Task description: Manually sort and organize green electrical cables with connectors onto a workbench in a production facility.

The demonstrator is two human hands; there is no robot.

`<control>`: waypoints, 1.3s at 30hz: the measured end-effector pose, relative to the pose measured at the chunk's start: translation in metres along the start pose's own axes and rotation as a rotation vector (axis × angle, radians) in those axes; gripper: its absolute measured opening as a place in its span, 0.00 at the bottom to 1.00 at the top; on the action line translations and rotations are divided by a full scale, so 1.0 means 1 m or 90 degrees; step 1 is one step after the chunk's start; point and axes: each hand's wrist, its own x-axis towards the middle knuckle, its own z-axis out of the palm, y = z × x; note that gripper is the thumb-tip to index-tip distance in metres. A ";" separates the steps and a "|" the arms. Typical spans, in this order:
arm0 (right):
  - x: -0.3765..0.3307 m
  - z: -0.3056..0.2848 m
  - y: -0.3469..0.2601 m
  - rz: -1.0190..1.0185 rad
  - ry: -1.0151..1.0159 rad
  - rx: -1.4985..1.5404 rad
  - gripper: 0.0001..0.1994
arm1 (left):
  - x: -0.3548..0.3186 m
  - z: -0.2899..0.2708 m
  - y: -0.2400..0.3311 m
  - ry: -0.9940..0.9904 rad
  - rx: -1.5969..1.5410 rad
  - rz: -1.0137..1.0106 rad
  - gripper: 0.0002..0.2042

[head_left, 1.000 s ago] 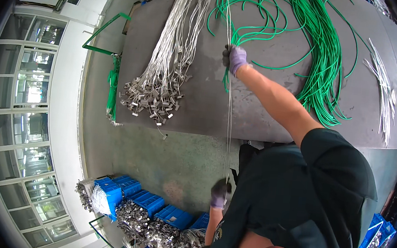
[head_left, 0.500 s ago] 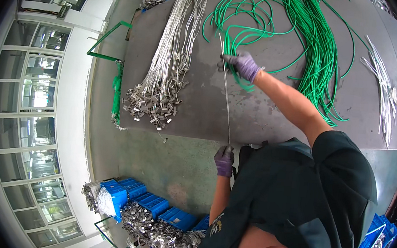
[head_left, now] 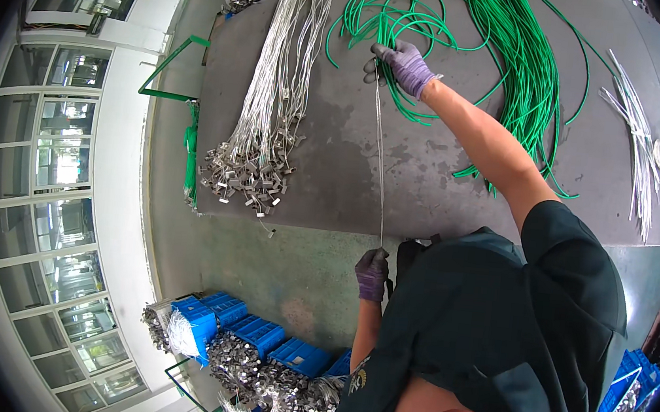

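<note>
A thin silvery wire (head_left: 382, 163) is stretched taut between my two gloved hands, crossing the table's near edge. My left hand (head_left: 372, 272), low in front of the table, is closed on the wire's near end. Farther forward over the table, my right hand (head_left: 408, 68) is closed on the wire's far part. Several green tubes (head_left: 384, 30) pass at or under its fingers, curling in loops beyond it. Whether the right hand also grips the tubes is hard to make out. The wire's far tip is hidden by the fingers.
A thick bundle of green tubes (head_left: 529, 82) lies right of the loops. On the left lies a bundle of silvery wires (head_left: 275, 74) with metal end pieces (head_left: 247, 174). White strips (head_left: 637, 148) lie far right. Blue crates (head_left: 300, 356) with metal parts stand on the floor behind.
My right hand has moved slightly away from me along the wire, and the wire's tip no longer sticks out past it. The green tubes near it have shifted. My left hand has dropped slightly.
</note>
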 end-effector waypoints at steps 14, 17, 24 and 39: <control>0.004 0.003 0.011 0.012 0.032 0.034 0.15 | 0.003 -0.015 -0.004 0.024 -0.008 -0.020 0.15; 0.005 0.003 0.012 0.010 0.030 0.035 0.15 | 0.002 -0.016 -0.002 0.033 -0.014 -0.016 0.15; -0.004 0.012 0.014 0.024 0.038 0.006 0.15 | 0.003 -0.023 -0.013 0.044 -0.014 -0.026 0.17; -0.008 0.008 0.044 0.059 -0.005 0.053 0.13 | -0.001 -0.021 -0.006 0.025 -0.020 -0.054 0.16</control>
